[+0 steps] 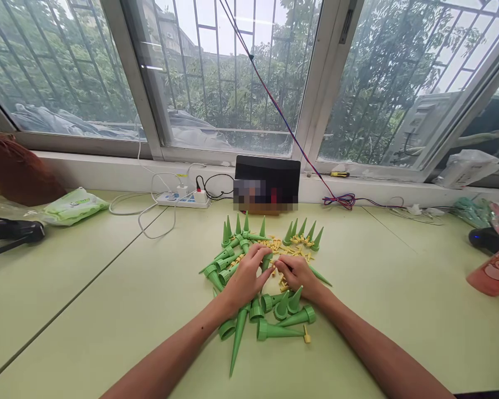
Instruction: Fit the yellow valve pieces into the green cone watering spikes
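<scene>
My left hand is closed around a green plastic cone spike with a wide collar. Just beside it, my right hand has its thumb and fingers pinched together, facing the spike. Whatever those fingertips hold is too small or hidden to name. Small yellow plastic valve pieces lie in a loose pile behind and between the hands. Several more green spikes lie around my wrists, one with a yellow piece at its tip. Others stand point up, in a row at the back right and at the back left.
A dark-screened tablet leans against the window ledge behind the pile. A white power strip with cables sits to its left, near a green wipes packet. A bundled red-blue cable and a pink cup are on the right.
</scene>
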The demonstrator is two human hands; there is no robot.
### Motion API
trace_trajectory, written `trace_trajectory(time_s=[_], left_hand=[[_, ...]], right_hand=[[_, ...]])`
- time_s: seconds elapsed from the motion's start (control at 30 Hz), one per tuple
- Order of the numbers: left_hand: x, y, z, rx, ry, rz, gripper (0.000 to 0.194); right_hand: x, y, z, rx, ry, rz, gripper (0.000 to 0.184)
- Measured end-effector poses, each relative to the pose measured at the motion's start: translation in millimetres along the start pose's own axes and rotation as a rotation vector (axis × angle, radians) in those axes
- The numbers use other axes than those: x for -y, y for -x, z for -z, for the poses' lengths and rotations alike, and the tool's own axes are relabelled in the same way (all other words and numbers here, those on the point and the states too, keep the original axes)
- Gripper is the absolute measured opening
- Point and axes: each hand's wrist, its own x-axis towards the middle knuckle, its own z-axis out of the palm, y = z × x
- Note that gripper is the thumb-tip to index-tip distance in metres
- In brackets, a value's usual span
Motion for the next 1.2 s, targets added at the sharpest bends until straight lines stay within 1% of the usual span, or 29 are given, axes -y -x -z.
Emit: trace_trajectory(time_s=[0.33,0.57,0.83,1.03,1.2], left_hand=[[-0.4,-0.2,0.3,-0.011,-0.001,-0.014,0.025],[-1.3,-0.7,0.3,-0.015,-0.007,-0.012,0.026],[-1.6,-1.3,1.2,-0.025,-0.010,-0.030,0.027],[-1.9,-4.0,3.1,-0.092,0.029,-0.008,0.030],[-0.3,-6.2,3.0,-0.159,0.097,0.063,0.026]], right_hand=[[2.0,-0.1,0.3,0.001,0.012,-0.010,0.045],[4.7,-0.8,0.8,-0.011,-0.033,-0.016,0.043],[5.3,-1.5,1.8,-0.033,-0.057,-0.047,0.049],[-2.0,-2.0,2.6,-0.123,-0.008,-0.058,0.049],[2.6,-2.4,3.1,-0.153,0.026,-0.058,0.044]])
